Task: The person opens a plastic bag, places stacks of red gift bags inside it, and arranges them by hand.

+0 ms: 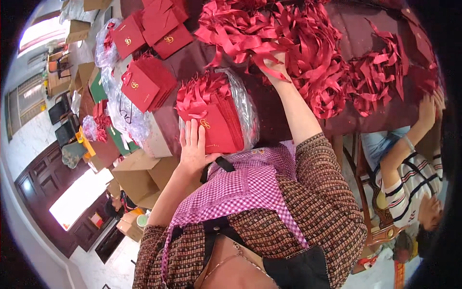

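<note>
Your left hand [193, 144] lies flat, fingers spread and straight, on the near edge of a stack of red paper bags [214, 126] that rests just in front of your chest. The stack carries red ribbon handles on top and sits inside a clear plastic wrap [246, 113]. Your right hand [275, 67] is stretched well away from the left, up into a large heap of loose red ribbons [308, 43] on the dark table [269, 115]; its fingers are buried among the strands, so whether they are closed on a ribbon cannot be told. Further stacks of red bags [144, 84] lie to your left, beside brown cardboard boxes [142, 176]. At the right edge, another person's hand [427, 108], on an arm in a striped sleeve [409, 180], touches the ribbons at the table's far side.
</note>
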A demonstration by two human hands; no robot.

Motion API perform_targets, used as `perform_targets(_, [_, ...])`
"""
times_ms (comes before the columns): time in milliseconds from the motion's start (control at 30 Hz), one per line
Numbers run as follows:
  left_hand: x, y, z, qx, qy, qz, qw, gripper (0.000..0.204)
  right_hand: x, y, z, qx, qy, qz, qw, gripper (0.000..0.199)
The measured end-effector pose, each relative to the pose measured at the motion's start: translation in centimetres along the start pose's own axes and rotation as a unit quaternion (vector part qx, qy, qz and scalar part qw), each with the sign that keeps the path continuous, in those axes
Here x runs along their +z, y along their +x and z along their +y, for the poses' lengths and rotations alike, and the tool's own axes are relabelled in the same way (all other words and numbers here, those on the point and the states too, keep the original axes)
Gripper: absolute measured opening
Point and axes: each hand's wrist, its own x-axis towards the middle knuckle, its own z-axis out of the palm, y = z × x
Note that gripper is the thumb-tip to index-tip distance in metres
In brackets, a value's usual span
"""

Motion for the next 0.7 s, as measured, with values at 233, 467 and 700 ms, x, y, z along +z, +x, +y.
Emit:
perform_targets(233, [-0.8, 0.4, 0.3, -0.011, -0.022, -0.026, 0.999, 0.111, 0.1, 0.5, -0.2, -0.06, 0.027, 0.026, 0.998, 0.033])
perform_targets(467, [-1.1, 0.5, 0.3, -0.006, -0.037, -0.006, 0.999, 0.112, -0.8, 1.7, -5.8, 0.143, 0.151, 0.089, 0.974, 0.032])
perform_targets(700, [-1.5, 0.4, 0.3, -0.006, -0.039, 0.027, 0.999, 0.107, -2.4, -3.1, -9.8, 0.363, 0.577, 0.019, 0.731, 0.032])
